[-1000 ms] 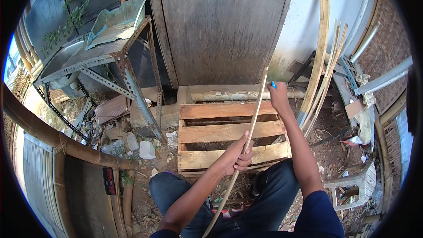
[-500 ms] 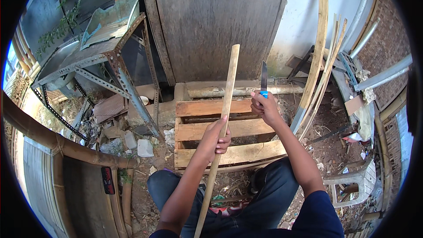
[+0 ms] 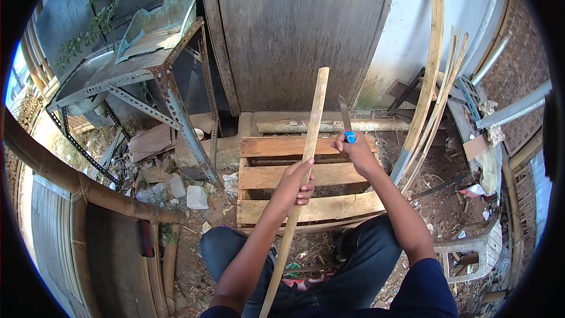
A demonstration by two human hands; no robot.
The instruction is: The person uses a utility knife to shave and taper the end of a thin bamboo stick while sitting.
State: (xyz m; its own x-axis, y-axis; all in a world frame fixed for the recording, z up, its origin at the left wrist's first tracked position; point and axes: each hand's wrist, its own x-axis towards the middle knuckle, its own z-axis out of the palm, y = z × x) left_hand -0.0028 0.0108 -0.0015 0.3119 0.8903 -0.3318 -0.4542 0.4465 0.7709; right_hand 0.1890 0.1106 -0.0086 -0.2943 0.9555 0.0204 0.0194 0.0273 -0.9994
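- Bamboo strip (image 3: 310, 132) stands upright, left hand (image 3: 295, 184) closed around its middle.
- Right hand (image 3: 355, 152) grips a blue-handled knife (image 3: 345, 119), blade raised, not touching the strip; no cut shows.

No labels, signs or screens show. A flattened brown cardboard piece (image 3: 474, 146) lies far right among the rubble. Pale crumpled wrapping (image 3: 489, 168) sits just beside it.

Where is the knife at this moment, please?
In the head view, the knife stands blade-up in the right hand, right of the bamboo strip, above the wooden pallet.
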